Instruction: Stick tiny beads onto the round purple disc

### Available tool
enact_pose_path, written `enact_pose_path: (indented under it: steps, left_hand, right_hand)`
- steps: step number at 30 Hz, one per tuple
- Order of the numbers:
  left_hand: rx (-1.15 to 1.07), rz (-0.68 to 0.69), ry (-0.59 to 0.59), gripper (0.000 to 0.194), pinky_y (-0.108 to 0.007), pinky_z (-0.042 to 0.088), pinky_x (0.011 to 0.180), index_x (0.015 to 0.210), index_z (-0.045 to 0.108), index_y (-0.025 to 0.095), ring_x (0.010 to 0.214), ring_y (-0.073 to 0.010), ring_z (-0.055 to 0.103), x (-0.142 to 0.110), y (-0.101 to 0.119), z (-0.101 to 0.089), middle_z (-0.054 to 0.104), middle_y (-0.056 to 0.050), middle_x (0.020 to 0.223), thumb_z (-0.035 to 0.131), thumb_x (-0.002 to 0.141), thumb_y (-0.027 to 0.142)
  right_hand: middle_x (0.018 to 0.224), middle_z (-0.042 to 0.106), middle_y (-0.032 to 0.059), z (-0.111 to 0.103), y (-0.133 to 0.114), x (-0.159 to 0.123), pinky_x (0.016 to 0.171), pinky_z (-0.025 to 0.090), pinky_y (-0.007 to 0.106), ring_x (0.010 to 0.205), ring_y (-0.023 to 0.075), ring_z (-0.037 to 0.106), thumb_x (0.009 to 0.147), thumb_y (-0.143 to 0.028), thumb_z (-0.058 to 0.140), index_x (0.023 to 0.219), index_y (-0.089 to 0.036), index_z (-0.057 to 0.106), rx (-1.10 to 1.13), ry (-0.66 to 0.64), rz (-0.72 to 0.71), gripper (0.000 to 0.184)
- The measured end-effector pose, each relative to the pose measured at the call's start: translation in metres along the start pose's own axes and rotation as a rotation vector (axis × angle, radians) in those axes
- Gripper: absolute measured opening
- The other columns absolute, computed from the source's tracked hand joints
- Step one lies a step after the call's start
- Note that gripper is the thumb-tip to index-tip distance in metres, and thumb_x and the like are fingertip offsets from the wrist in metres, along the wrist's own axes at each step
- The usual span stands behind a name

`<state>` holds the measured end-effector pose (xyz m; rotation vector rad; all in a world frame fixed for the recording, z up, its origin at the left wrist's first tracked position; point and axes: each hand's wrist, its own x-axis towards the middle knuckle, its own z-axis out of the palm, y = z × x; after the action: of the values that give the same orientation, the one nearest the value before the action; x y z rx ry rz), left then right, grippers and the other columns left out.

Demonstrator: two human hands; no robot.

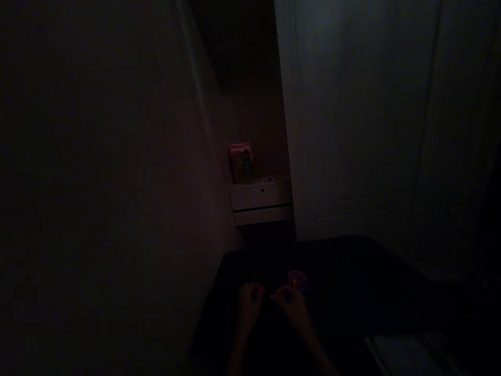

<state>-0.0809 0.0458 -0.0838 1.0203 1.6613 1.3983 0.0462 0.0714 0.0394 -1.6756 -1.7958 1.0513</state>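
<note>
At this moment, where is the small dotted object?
In the head view, the dotted object appears right of centre against the dark surface, just beyond the right hand.

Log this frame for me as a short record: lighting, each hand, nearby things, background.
Lighting: very dim, fine detail lost
Left hand: fingers curled; a small red spot shows at the tips, whether held cannot be told
Right hand: fingers bent towards the left hand, apart from it; grip unclear
Nearby: dotted item just beyond the right hand; contact unclear
Surface: dark tabletop under both hands
Background: red packet standing on a drawer unit; tall pale panel to its right
</note>
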Motion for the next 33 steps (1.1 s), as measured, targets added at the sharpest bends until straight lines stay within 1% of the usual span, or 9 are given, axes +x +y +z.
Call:
enact_pose_path:
  steps: [2, 6, 10, 15, 20, 23, 27, 30, 33]
  left_hand:
    - [0.0, 0.009, -0.005, 0.019, -0.036, 0.051, 0.087, 0.092, 0.073, 0.016, 0.093, -0.0228, 0.066, 0.0, -0.001, 0.0, 0.069, -0.01, 0.096, 0.06, 0.087, 0.03]
    - [-0.008, 0.018, 0.004, 0.02, -0.036, 0.051, 0.086, 0.092, 0.073, 0.017, 0.093, -0.0229, 0.066, 0.0, -0.003, 0.001, 0.069, -0.01, 0.096, 0.059, 0.088, 0.031]
    - [-0.018, 0.025, 0.012, 0.022, -0.037, 0.051, 0.087, 0.091, 0.073, 0.016, 0.093, -0.0237, 0.065, 0.001, -0.004, 0.001, 0.069, -0.011, 0.096, 0.059, 0.088, 0.033]
    - [0.014, 0.013, -0.013, 0.021, -0.036, 0.05, 0.087, 0.093, 0.073, 0.016, 0.094, -0.0231, 0.065, 0.002, 0.002, -0.003, 0.069, -0.01, 0.098, 0.06, 0.088, 0.032]
    - [0.02, -0.005, -0.032, 0.019, -0.037, 0.048, 0.089, 0.094, 0.073, 0.014, 0.094, -0.0231, 0.063, 0.003, 0.005, -0.005, 0.069, -0.01, 0.097, 0.062, 0.087, 0.027]
    - [0.013, -0.001, -0.041, 0.016, -0.036, 0.048, 0.087, 0.092, 0.073, 0.015, 0.092, -0.0221, 0.063, 0.004, 0.006, -0.006, 0.069, -0.009, 0.095, 0.064, 0.087, 0.026]
    - [0.0, -0.002, -0.034, 0.013, -0.034, 0.048, 0.085, 0.089, 0.073, 0.017, 0.09, -0.0211, 0.064, 0.004, 0.01, -0.008, 0.069, -0.008, 0.095, 0.065, 0.086, 0.026]
    - [-0.003, 0.004, -0.024, 0.013, -0.034, 0.048, 0.084, 0.089, 0.073, 0.017, 0.09, -0.0211, 0.064, 0.003, 0.012, -0.008, 0.07, -0.008, 0.095, 0.066, 0.087, 0.028]
    - [-0.005, 0.009, -0.015, 0.012, -0.034, 0.048, 0.086, 0.09, 0.072, 0.016, 0.092, -0.0212, 0.063, 0.002, 0.011, -0.008, 0.069, -0.009, 0.095, 0.066, 0.087, 0.026]
  right_hand:
    - [0.08, 0.07, 0.009, 0.001, 0.0, 0.0, 0.073, 0.047, 0.032, 0.078, 0.0239, 0.063, 0.066, -0.05, 0.075, 0.076, -0.016, 0.071, 0.016, 0.02, -0.002, 0.035]
    - [0.08, 0.07, 0.0103, 0.002, 0.001, -0.001, 0.072, 0.047, 0.033, 0.077, 0.025, 0.064, 0.071, -0.057, 0.071, 0.075, -0.015, 0.072, 0.02, 0.028, 0.008, 0.042]
    - [0.086, 0.072, 0.0104, 0.003, 0.006, 0.001, 0.078, 0.048, 0.033, 0.084, 0.0261, 0.065, 0.072, -0.052, 0.072, 0.081, -0.015, 0.073, 0.026, 0.016, -0.019, 0.038]
    - [0.081, 0.07, 0.0096, 0.002, 0.006, 0.001, 0.072, 0.045, 0.032, 0.079, 0.0236, 0.062, 0.073, -0.053, 0.073, 0.078, -0.014, 0.07, -0.01, -0.006, -0.02, 0.039]
    - [0.088, 0.072, 0.0102, 0.002, 0.003, 0.001, 0.078, 0.047, 0.032, 0.085, 0.0235, 0.064, 0.073, -0.049, 0.072, 0.084, -0.014, 0.072, 0.015, -0.006, -0.026, 0.037]
    - [0.082, 0.071, 0.009, 0.003, 0.005, 0.003, 0.074, 0.046, 0.032, 0.08, 0.0223, 0.063, 0.075, -0.052, 0.072, 0.079, -0.014, 0.072, 0.001, 0.006, -0.027, 0.039]
    - [0.08, 0.07, 0.0077, 0.003, 0.006, 0.003, 0.073, 0.046, 0.031, 0.078, 0.0212, 0.062, 0.07, -0.048, 0.076, 0.08, -0.014, 0.071, 0.022, 0.016, -0.034, 0.036]
    - [0.079, 0.07, 0.0084, 0.003, 0.004, 0.002, 0.073, 0.045, 0.032, 0.077, 0.0219, 0.062, 0.072, -0.053, 0.073, 0.079, -0.014, 0.071, 0.008, 0.019, -0.034, 0.04]
    - [0.083, 0.071, 0.0095, 0.002, 0.002, 0.002, 0.075, 0.046, 0.032, 0.081, 0.0232, 0.064, 0.076, -0.056, 0.07, 0.08, -0.014, 0.072, -0.007, 0.009, -0.051, 0.042]
